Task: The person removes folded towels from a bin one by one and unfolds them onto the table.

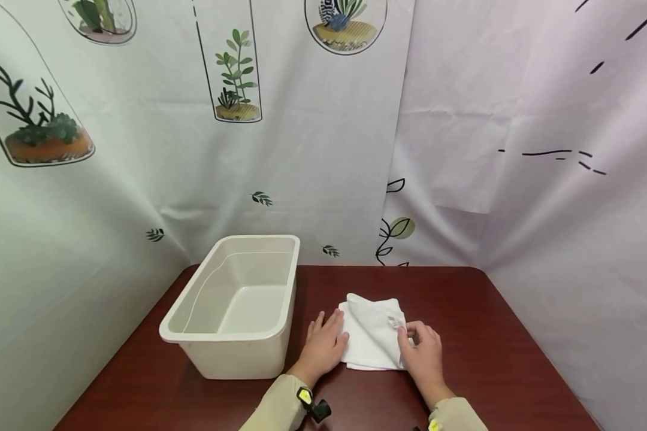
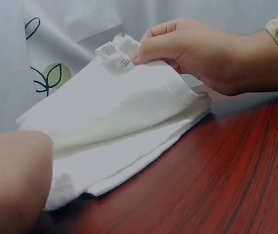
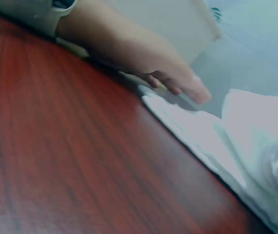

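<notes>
I have the cloth [image 1: 369, 341] on the table [image 1: 463, 311], just to the right of the tub [image 1: 223, 337]. My right grip [image 1: 423, 353] is on the cloth's far side from the tub, clamped on its top layer between thumb and fingers, close to the tag [image 2: 124, 62]. My left grip [image 1: 323, 344] lies between the tub and the cloth, fingers straight and thumb apart, pinching nothing; its tips are at the cloth's near-tub edge, and I cannot tell how firmly they press.

The left wrist view shows the top layer raised from the layers beneath, so I judge the step in hand to be lifting that layer. To do it well, I'd take that single layer only, raise it gently, and let the left grip steady the edge toward the tub so the lower layers don't slide. The cloth looks soft and likely to crease if tugged.

Inside the tub I make out only its own walls and floor; the wall nearest me may hide a strip of that floor.
</notes>
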The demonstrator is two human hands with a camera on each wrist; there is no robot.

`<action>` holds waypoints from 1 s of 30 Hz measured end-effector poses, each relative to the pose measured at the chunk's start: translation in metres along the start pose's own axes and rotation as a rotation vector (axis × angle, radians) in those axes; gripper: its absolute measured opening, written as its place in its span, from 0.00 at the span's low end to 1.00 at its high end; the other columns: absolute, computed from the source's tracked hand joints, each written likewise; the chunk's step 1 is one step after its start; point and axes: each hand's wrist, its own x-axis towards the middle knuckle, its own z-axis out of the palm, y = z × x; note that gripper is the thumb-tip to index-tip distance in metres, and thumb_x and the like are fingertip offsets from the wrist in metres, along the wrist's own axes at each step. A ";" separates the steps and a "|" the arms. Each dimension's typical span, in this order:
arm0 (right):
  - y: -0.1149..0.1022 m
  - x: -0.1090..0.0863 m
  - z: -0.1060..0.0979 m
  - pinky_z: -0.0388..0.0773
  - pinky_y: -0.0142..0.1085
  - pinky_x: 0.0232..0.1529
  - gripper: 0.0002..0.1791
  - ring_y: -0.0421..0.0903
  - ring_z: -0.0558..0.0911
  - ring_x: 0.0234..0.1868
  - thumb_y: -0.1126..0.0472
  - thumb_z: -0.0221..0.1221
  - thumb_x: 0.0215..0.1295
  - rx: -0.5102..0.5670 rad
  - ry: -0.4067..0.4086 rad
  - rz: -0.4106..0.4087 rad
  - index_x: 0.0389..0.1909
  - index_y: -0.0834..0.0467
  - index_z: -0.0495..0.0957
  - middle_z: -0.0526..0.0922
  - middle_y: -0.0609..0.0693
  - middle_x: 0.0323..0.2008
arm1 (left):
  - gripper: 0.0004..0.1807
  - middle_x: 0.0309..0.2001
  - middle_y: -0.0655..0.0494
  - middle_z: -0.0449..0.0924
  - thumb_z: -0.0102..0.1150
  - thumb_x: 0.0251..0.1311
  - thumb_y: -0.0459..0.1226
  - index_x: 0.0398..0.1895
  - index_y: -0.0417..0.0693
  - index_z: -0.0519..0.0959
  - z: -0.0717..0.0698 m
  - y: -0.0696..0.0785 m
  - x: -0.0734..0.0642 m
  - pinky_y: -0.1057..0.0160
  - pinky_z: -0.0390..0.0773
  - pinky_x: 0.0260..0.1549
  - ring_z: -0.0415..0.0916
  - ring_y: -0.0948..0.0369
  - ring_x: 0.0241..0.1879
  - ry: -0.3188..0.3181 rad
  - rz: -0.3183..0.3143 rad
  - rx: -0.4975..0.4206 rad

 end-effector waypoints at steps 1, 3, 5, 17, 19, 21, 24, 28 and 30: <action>0.001 0.000 -0.002 0.63 0.41 0.44 0.09 0.48 0.73 0.30 0.71 0.69 0.53 -0.004 0.010 0.014 0.24 0.57 0.79 0.76 0.46 0.21 | 0.32 0.75 0.50 0.64 0.46 0.74 0.49 0.75 0.43 0.65 0.000 0.001 0.000 0.31 0.51 0.68 0.51 0.36 0.75 -0.016 0.012 0.016; 0.002 0.001 -0.005 0.63 0.41 0.42 0.08 0.49 0.73 0.30 0.71 0.68 0.53 -0.010 0.027 0.036 0.25 0.58 0.79 0.75 0.47 0.21 | 0.33 0.75 0.50 0.64 0.47 0.73 0.51 0.75 0.44 0.66 0.001 0.002 0.001 0.31 0.51 0.69 0.51 0.37 0.76 -0.043 0.043 0.049; 0.004 0.002 -0.008 0.63 0.41 0.42 0.07 0.49 0.73 0.31 0.71 0.68 0.54 -0.016 0.042 0.053 0.26 0.58 0.80 0.75 0.47 0.22 | 0.34 0.75 0.51 0.64 0.48 0.72 0.53 0.75 0.45 0.66 0.001 0.004 0.002 0.31 0.50 0.69 0.50 0.37 0.76 -0.076 0.077 0.087; 0.014 0.006 -0.026 0.65 0.35 0.39 0.05 0.45 0.74 0.32 0.70 0.66 0.56 -0.051 0.113 0.130 0.28 0.60 0.79 0.77 0.48 0.22 | 0.34 0.79 0.59 0.56 0.40 0.72 0.61 0.77 0.64 0.64 0.002 0.010 0.004 0.34 0.44 0.71 0.43 0.43 0.79 -0.237 0.130 0.216; 0.018 0.007 -0.029 0.67 0.30 0.36 0.05 0.40 0.75 0.30 0.70 0.66 0.57 -0.057 0.122 0.138 0.28 0.60 0.79 0.77 0.47 0.22 | 0.34 0.79 0.59 0.56 0.40 0.72 0.62 0.77 0.64 0.64 0.002 0.010 0.003 0.34 0.44 0.71 0.42 0.43 0.79 -0.239 0.129 0.219; 0.021 0.009 -0.033 0.67 0.26 0.34 0.04 0.34 0.75 0.28 0.69 0.65 0.58 -0.062 0.127 0.150 0.29 0.60 0.79 0.78 0.46 0.22 | 0.34 0.79 0.59 0.55 0.39 0.72 0.62 0.77 0.64 0.63 0.002 0.010 0.002 0.34 0.44 0.72 0.42 0.43 0.79 -0.240 0.127 0.220; 0.024 0.010 -0.040 0.68 0.22 0.31 0.03 0.29 0.74 0.26 0.69 0.65 0.60 -0.062 0.129 0.186 0.30 0.60 0.80 0.79 0.47 0.22 | 0.34 0.79 0.59 0.55 0.39 0.72 0.62 0.78 0.64 0.63 0.001 0.009 0.002 0.34 0.43 0.72 0.42 0.43 0.79 -0.237 0.126 0.221; 0.028 0.013 -0.049 0.67 0.21 0.30 0.02 0.27 0.73 0.25 0.67 0.63 0.62 -0.084 0.139 0.245 0.33 0.61 0.80 0.80 0.48 0.24 | 0.34 0.79 0.58 0.55 0.39 0.72 0.62 0.78 0.63 0.63 0.002 0.008 0.002 0.34 0.44 0.71 0.42 0.43 0.79 -0.229 0.132 0.225; 0.031 0.014 -0.053 0.66 0.20 0.30 0.02 0.26 0.73 0.25 0.66 0.63 0.63 -0.103 0.149 0.268 0.34 0.61 0.80 0.81 0.49 0.24 | 0.34 0.79 0.58 0.55 0.39 0.72 0.62 0.77 0.63 0.63 0.002 0.007 0.002 0.34 0.45 0.71 0.43 0.43 0.79 -0.227 0.134 0.224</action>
